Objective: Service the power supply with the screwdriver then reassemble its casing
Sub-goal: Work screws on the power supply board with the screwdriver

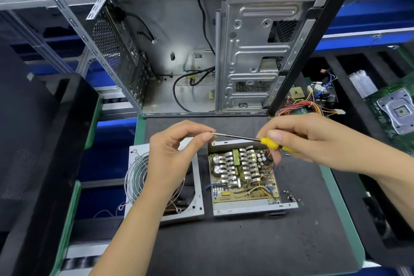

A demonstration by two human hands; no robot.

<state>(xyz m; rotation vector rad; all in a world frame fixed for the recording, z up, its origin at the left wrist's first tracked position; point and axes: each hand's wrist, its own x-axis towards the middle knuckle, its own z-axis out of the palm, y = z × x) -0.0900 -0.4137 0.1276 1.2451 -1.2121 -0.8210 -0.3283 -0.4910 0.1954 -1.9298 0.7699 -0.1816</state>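
Casing open; board [244,177] exposed. Above board: right hand [313,139] grips screwdriver [268,142], left hand [177,150] pinches its tip. Likely seating a screw; next, aim at board hole.

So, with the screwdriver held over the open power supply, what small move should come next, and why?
Probably lower the screwdriver tip to the board: the right hand holds the handle, the left hand pinches the tip, and the cover lies beside.
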